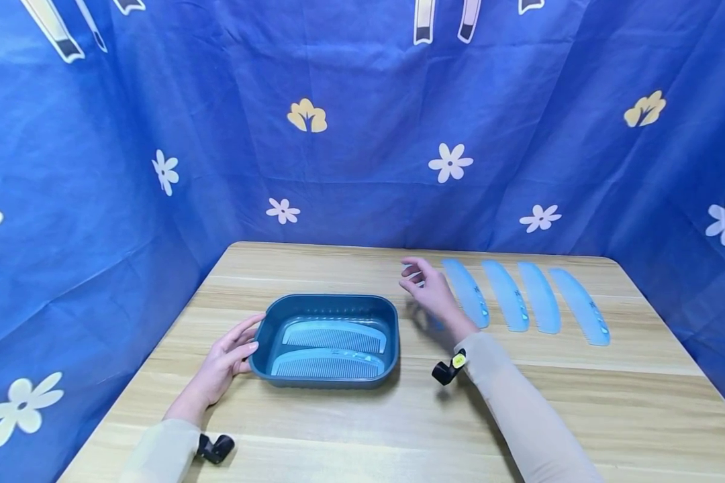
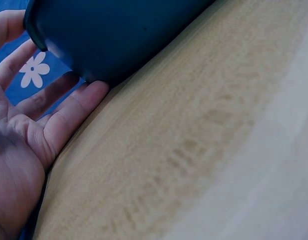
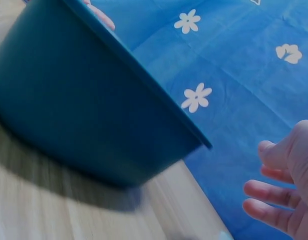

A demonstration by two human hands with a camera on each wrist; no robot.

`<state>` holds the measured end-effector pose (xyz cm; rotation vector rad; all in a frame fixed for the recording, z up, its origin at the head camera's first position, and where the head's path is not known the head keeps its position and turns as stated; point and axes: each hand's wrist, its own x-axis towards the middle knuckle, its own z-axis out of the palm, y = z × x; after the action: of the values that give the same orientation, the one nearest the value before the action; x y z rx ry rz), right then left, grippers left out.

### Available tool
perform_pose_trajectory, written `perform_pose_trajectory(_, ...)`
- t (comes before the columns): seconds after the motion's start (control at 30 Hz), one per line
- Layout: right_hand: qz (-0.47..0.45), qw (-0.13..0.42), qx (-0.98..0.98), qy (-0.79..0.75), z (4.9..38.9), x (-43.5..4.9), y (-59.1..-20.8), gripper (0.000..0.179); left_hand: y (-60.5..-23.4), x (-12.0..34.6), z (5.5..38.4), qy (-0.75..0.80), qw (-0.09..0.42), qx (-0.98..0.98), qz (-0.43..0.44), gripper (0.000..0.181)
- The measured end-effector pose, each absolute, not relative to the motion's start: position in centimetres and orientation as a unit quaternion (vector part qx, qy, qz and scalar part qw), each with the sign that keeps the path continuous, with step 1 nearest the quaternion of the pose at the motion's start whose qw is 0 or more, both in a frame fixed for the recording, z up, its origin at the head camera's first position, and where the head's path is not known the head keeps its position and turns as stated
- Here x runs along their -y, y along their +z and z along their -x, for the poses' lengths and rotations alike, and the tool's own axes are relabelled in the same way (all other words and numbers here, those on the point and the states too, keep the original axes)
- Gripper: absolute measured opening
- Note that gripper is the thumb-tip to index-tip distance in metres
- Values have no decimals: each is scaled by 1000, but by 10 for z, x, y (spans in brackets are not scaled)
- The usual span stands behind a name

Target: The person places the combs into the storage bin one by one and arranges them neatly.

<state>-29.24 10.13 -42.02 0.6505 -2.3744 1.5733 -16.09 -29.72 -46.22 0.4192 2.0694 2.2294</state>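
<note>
A dark teal plastic basin point(image 1: 324, 383) holds two light blue combs, an upper comb point(image 1: 335, 330) and a lower comb point(image 1: 329, 362), lying lengthwise side by side. At the basin's left end my left hand point(image 1: 220, 362) touches the outer wall and rim with fairly straight fingers. My right hand point(image 1: 431, 292) hovers above the table right of the basin, its fingers loosely bent with nothing visible between them. Beneath it, a comb point(image 1: 436, 325) is mostly hidden. The right wrist view shows the basin's outer wall point(image 3: 89, 100) beside the relaxed fingers.
To the right of my right hand several light blue combs lie in a slanted row, from the nearest comb point(image 1: 466, 293) to the far right comb point(image 1: 580, 306). A wooden table point(image 1: 362, 443) carries everything. Blue flower-patterned cloth point(image 1: 362, 134) hangs behind and at both sides.
</note>
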Motion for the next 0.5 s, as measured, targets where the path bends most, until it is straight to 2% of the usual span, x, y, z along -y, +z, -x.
perform_pose_trajectory(0.2,-179,146,812,537,300,-113,-428,35,-462,297,161,726,35,-674,-134,51)
perform_pose_trajectory(0.5,-116,150,825,532,304,-122,-433,32,-462,297,160,725,37,-674,-134,51)
